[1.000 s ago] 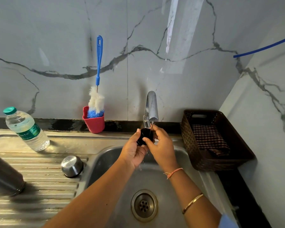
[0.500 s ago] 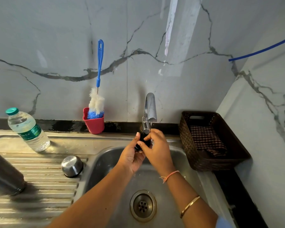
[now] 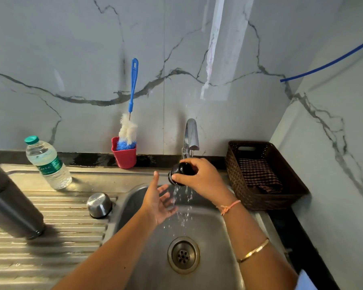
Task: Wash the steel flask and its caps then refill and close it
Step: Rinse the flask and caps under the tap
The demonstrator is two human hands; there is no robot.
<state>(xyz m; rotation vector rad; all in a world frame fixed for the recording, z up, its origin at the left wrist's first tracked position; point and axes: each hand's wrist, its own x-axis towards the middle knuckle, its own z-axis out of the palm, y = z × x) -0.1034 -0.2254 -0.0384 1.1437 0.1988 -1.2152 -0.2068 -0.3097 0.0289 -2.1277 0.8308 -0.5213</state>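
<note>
Flask cut off at left edge; black cap half-covered.

- The left hand has let go of the black cap, which both hands gripped together a second ago. It now lies open, palm up and fingers spread, just below the cap.
- The right hand alone holds the cap now, fingers curled over its top. The cap is turned on its side, just below the tap.
- Water now spills from the cap's lower edge in strands and drops, past the left hand's fingers, towards the middle of the sink.
</note>
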